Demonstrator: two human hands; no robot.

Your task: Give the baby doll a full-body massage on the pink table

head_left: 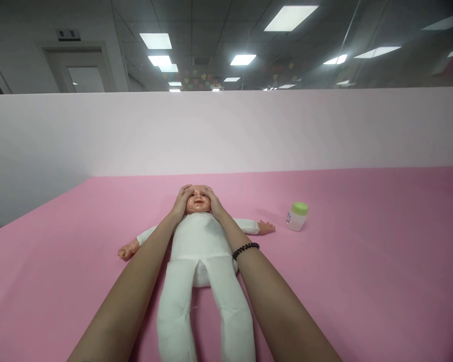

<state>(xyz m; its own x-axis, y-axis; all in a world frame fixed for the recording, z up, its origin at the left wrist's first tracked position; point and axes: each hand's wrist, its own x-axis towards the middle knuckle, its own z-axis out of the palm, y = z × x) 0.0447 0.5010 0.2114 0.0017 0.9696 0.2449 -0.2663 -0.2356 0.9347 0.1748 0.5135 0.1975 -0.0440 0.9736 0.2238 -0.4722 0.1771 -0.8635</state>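
A baby doll [202,236] lies on its back on the pink surface, its white cloth body and legs pointing toward me and its arms spread to either side. My left hand [182,201] is cupped around the left side of its head, fingers curved over the forehead. On the opposite side, my right hand [213,201] holds the head the same way, fingertips at the brow. The doll's eyes, nose and mouth show between my hands. A black coiled band [245,248] circles my right wrist.
A small jar [297,217] with a green lid stands slightly tilted on the pink mat [362,261], right of the doll's outstretched hand. Behind the mat rises a white padded wall [249,130]. Beyond it are a door [85,73], glass and ceiling lights.
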